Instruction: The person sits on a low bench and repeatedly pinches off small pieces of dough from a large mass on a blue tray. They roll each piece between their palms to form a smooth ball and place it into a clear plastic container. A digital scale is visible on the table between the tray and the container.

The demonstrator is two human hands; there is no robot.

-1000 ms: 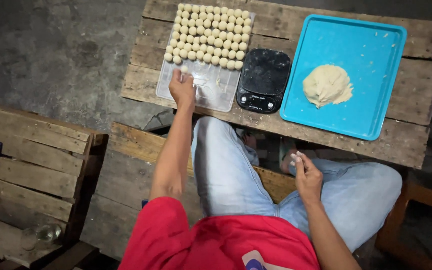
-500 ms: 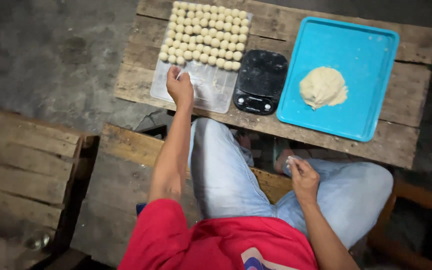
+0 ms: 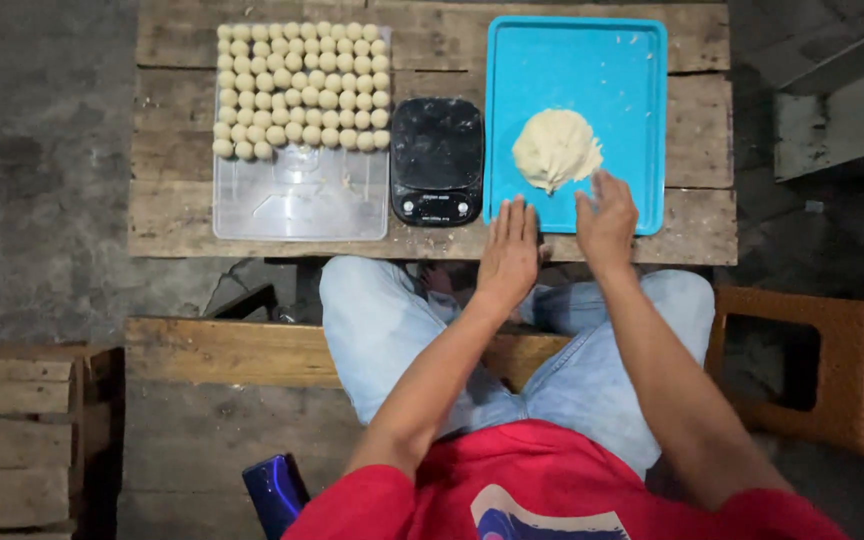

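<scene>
Dough lump (image 3: 555, 148) sits mid-tray on the blue tray (image 3: 642, 70), right end of the plank table (image 3: 167, 210). We see both hands at the tray's near edge now.

Largest first: the table carries three things in a row. Left, the clear plastic board (image 3: 297, 200), its far half packed with rows of small dough balls (image 3: 297, 85), near half bare. Centre, the black kitchen scale (image 3: 436, 160), touching the tray's left edge. Right, the blue tray.

Change: a second ago the left hand (image 3: 508, 255) was over at the clear board and the right hand (image 3: 607, 220) was down by the knee. Both have since moved to the tray. The work has shifted from the ball rows back to the lump.

Grip: left hand lies flat, fingers together, on the tray's near-left corner, holding nothing. Right hand is spread open, fingertips just short of the lump's near side, holding nothing.
</scene>
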